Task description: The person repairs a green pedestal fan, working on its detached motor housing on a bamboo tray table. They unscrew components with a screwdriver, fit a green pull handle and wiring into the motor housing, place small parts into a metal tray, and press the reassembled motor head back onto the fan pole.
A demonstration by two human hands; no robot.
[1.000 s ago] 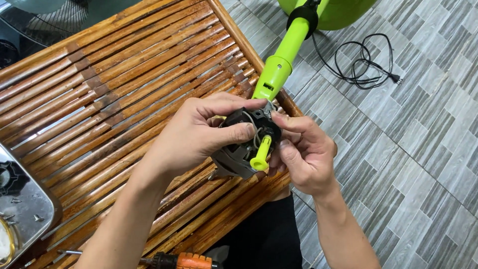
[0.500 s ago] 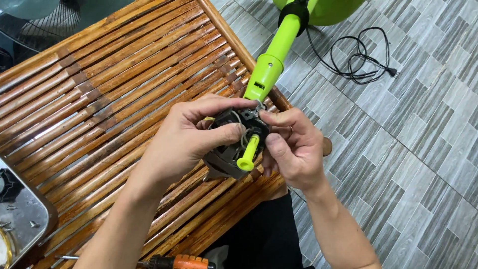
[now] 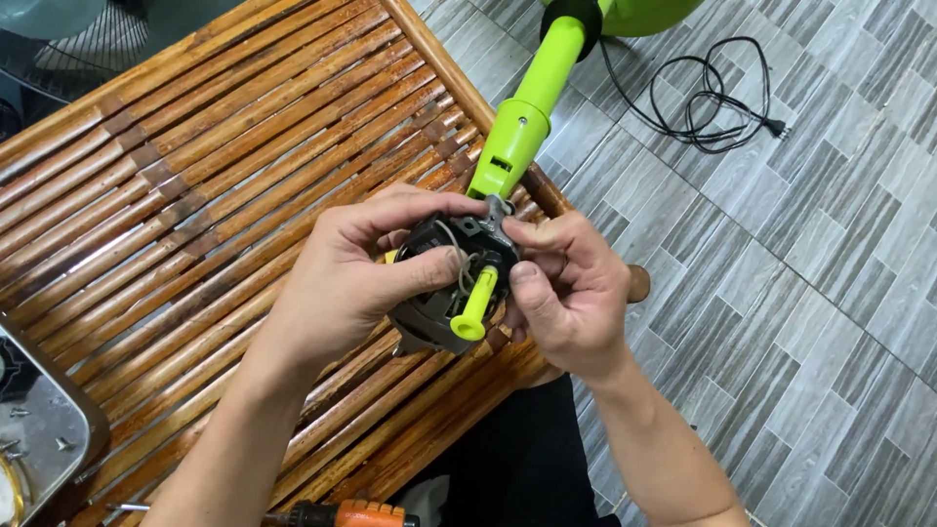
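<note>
Both hands grip 1 dark grey fan motor housing (image 3: 444,293) above the slatted bamboo table (image 3: 195,176). Left hand (image 3: 356,283) wraps it firmly; right hand (image 3: 566,293) pinches its edge beside the lime-green plastic knob (image 3: 475,310).

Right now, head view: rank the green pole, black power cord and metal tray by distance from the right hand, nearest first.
1. green pole: just above the right hand, leaning over the table edge.
2. black power cord: coiled on the floor tiles, upper right.
3. metal tray: far left table edge.
</note>
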